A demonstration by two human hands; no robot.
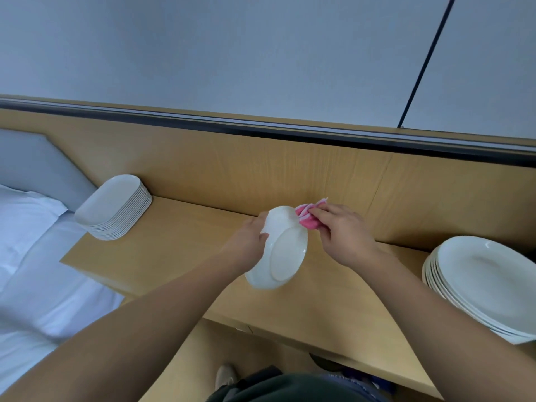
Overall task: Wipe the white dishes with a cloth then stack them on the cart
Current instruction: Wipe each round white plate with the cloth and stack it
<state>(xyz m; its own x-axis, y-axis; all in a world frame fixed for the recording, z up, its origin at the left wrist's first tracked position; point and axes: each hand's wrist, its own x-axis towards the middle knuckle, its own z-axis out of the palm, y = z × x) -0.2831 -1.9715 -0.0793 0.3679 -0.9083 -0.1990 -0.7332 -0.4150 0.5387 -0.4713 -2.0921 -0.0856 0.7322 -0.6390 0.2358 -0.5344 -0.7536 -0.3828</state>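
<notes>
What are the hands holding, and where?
Left hand grips the white dish by its left rim. Right hand holds the bunched pink cloth at the dish's upper edge.

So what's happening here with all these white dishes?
A person's left hand grips one white oval ceramic dish tilted above the light wooden counter, underside towards the camera, while the right hand holds a crumpled pink cloth against its far rim. A stack of white oval dishes sits to the left, another stack of larger white plates to the right.
</notes>
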